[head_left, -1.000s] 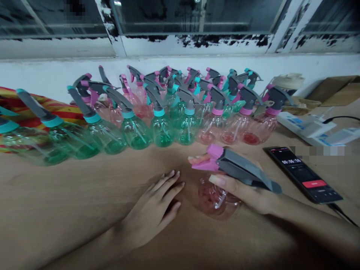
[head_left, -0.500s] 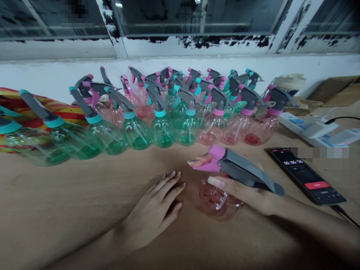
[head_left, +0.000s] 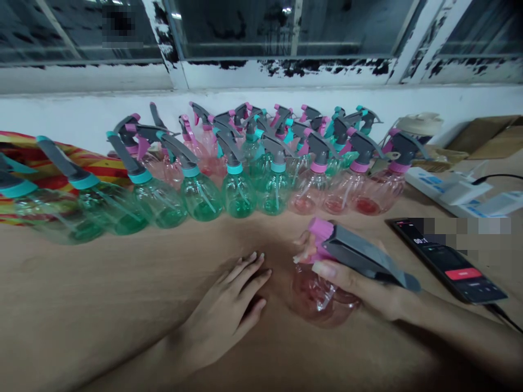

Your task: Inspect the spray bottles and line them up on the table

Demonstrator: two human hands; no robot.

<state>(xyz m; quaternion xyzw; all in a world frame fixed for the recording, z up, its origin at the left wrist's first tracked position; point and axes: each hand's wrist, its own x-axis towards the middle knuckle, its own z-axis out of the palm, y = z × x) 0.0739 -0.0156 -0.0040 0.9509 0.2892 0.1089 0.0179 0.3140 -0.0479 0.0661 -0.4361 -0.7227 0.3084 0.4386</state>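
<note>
My right hand is wrapped round the neck of a pink spray bottle. The bottle is clear pink plastic with a grey and pink trigger head, and its nozzle points toward the back left. Fingers of this hand press on the pink trigger, and the thumb lies along the near side of the neck. To the left of the bottle, my left hand rests flat on the wooden table, fingers stretched out and holding nothing. A small gap separates its fingertips from the bottle.
Green spray bottles and pink spray bottles, several of each, stand in rows along the wall. A phone on a cable lies at the right. Behind it are a power strip and a cardboard piece. A red-yellow cloth lies back left.
My right fingers have pulled the trigger in toward the neck; before, it stuck out with the fingers stretched over it. The view has shifted slightly. My left hand stays flat.
</note>
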